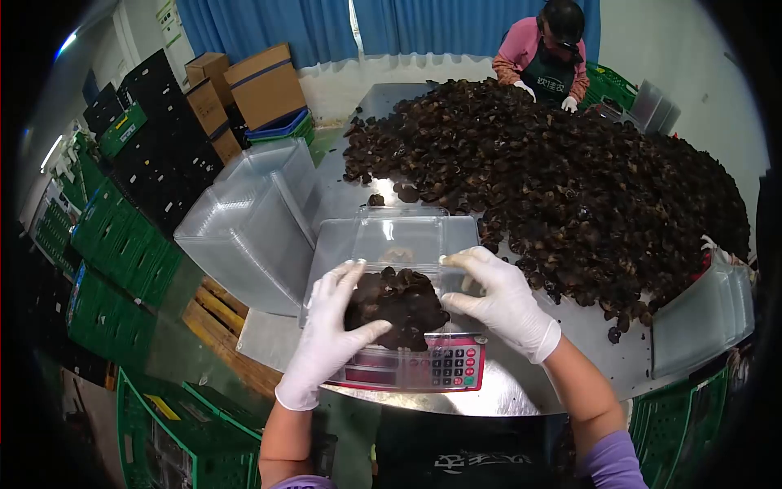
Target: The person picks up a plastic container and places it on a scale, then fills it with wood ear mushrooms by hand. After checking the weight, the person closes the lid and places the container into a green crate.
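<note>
A red and silver scale (pixel 456 367) with a keypad stands at the near edge of the metal table. On it lies a clear plastic container (pixel 399 244) with its lid raised at the back, holding a clump of dark mushroom-like pieces (pixel 395 306). My left hand (pixel 330 322), in a white glove, is at the clump's left side with thumb and fingers apart. On the right, my gloved right hand (pixel 497 297) has its fingers spread beside the container's edge. Whether either hand's fingertips touch the plastic is hard to tell.
A large heap of dark pieces (pixel 529 179) covers the table's right. Stacked clear containers (pixel 252 228) stand left, with more (pixel 705 306) at right. Across the table is a co-worker (pixel 550 57). Green crates (pixel 122 269) and cardboard boxes (pixel 265 85) lie beyond the left side.
</note>
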The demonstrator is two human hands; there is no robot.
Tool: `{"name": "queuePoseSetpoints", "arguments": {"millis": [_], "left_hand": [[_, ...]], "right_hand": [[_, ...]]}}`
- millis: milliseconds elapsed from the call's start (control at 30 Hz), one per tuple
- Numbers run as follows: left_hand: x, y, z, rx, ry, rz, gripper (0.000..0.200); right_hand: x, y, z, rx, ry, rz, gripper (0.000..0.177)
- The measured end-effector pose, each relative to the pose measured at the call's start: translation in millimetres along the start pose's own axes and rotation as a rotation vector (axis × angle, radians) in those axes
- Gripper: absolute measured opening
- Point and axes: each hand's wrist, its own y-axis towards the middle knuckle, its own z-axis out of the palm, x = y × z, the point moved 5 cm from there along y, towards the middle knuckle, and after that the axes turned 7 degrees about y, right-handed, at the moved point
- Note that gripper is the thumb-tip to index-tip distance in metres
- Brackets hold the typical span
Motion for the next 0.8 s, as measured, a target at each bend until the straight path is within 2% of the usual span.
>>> {"name": "queuePoseSetpoints", "arguments": {"millis": [100,200,267,300,367,400,467,500,567,667,733,800], "left_hand": [[7.7,-5.5,-21.2,-0.218,-0.252,-0.049,0.061],[17.8,-19.5,-43.5,-0.363,-0.315,-0.144,0.048],[38.6,-33.9,-50.6,-0.464,-0.33,-0.19,0.038],[42.9,-40.5,-54.7,-0.473,-0.33,-0.229,0.036],[51.3,-53.9,-62.4,-0.508,-0.313,-0.277,0.033],[54.7,-60.0,-64.1,-0.515,-0.293,-0.3,0.033],[61.7,-67.5,-62.3,-0.531,-0.381,-0.363,0.033],[66.4,-69.8,-60.6,-0.529,-0.383,-0.366,0.032],[65.9,-69.3,-57.1,-0.514,-0.38,-0.358,0.031],[63.8,-63.4,-50.1,-0.477,-0.334,-0.334,0.031],[59.8,-55.1,-42.7,-0.436,-0.289,-0.317,0.031],[53.6,-50.4,-42.5,-0.401,-0.161,-0.332,0.03]], "right_hand": [[-28.7,-11.1,-12.6,-0.18,0.102,0.132,0.034],[-58.1,-26.6,-20.9,-0.259,0.087,0.13,0.031],[-80.7,-37.3,-27.5,-0.258,0.095,0.223,0.029],[-85.7,-42.4,-31.2,-0.28,0.196,0.301,0.028],[-108.4,-53.0,-37.3,-0.324,0.085,0.27,0.027],[-122.6,-57.4,-39.1,-0.303,0.028,0.326,0.033],[-138.5,-66.5,-43.6,-0.34,-0.426,0.187,0.043],[-153.2,-72.4,-41.4,-0.339,-0.426,0.19,0.043],[-185.1,-86.0,-39.0,-0.336,-0.704,0.291,0.05],[-192.5,-108.5,-26.8,-0.09,-0.8,0.294,0.05],[-170.4,-121.3,-28.0,0.003,-0.649,0.323,0.039],[-150.5,-138.1,-33.5,-0.078,-0.462,0.192,0.034]]}}
